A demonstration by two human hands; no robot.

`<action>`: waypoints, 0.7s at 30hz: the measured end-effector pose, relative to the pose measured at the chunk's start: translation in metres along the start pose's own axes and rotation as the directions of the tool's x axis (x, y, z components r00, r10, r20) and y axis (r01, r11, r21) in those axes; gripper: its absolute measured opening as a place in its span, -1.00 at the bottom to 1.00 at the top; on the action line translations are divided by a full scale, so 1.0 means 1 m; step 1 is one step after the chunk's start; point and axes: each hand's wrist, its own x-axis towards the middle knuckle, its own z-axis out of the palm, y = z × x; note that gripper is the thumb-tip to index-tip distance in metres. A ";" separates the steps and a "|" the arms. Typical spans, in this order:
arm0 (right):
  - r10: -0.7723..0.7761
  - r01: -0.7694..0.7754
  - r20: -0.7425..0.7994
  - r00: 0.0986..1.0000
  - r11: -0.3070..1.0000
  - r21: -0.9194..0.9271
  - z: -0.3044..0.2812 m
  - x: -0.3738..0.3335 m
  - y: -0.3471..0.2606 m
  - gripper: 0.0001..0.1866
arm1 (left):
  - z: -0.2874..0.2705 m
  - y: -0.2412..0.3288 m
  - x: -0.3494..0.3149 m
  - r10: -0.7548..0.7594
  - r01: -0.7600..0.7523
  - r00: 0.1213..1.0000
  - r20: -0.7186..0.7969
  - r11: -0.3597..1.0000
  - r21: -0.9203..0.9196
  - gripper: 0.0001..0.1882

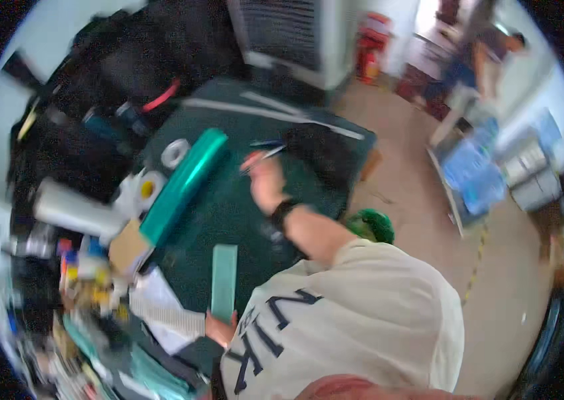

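My left hand (221, 329) is low in the view, at the near end of a pale green rectangular strip (224, 280). Its fingers close on that end. My right hand (268, 185), with a dark band on the wrist, reaches out over the dark green table (195, 223). Motion blurs it, but its fingers look closed around a small tool with reddish and dark parts (255, 160), whose kind I cannot make out. A roll of shiny green film (185, 187) lies to the left of this hand. Just beyond the hand, to the right, is a black bundle (319, 153).
Long pale strips (272, 115) lie along the table's far edge. A white tape roll (175, 153), a white roll (75, 210) and clutter (95, 273) crowd the left. Blue water bottles (475, 170) stand at right; another person (472, 67) bends over beyond.
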 end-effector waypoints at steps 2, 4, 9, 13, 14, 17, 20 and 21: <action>0.318 -0.234 -0.058 0.946 0.799 0.555 -0.001 0.029 -0.083 -0.84 | -0.024 0.024 -0.002 -0.012 0.015 0.999 0.042 0.998 -0.058 -0.10; 0.190 -0.114 -0.131 0.973 0.888 0.445 -0.055 0.101 -0.084 -0.80 | -0.046 0.050 0.014 0.012 0.003 0.995 0.102 0.989 -0.145 -0.06; -0.224 0.256 0.191 0.956 0.952 -0.167 0.002 0.040 -0.136 -0.68 | -0.028 0.021 0.010 0.051 0.017 0.940 0.336 0.980 -0.197 -0.04; 0.287 0.366 0.726 0.625 0.714 -0.597 0.005 -0.013 -0.003 -0.66 | -0.048 0.043 0.016 -0.018 0.054 0.966 0.257 0.989 -0.136 -0.04; 0.260 0.471 0.799 0.542 0.693 -0.546 -0.003 -0.036 0.036 -0.68 | -0.047 0.038 0.018 0.003 0.018 0.964 0.266 0.997 -0.077 -0.07; 0.229 0.679 0.880 0.416 0.566 -0.468 -0.017 -0.076 0.092 -0.78 | -0.067 0.031 0.020 -0.054 0.107 0.952 0.300 0.981 -0.164 -0.12; 0.072 0.799 0.956 0.286 0.533 -0.279 -0.010 -0.106 0.093 -0.79 | -0.107 0.006 0.011 -0.107 0.254 0.911 0.399 0.907 -0.337 -0.21; -0.008 0.845 0.975 0.223 0.500 -0.190 -0.007 -0.111 0.092 -0.80 | -0.127 -0.004 0.006 -0.125 0.364 0.872 0.473 0.812 -0.457 -0.27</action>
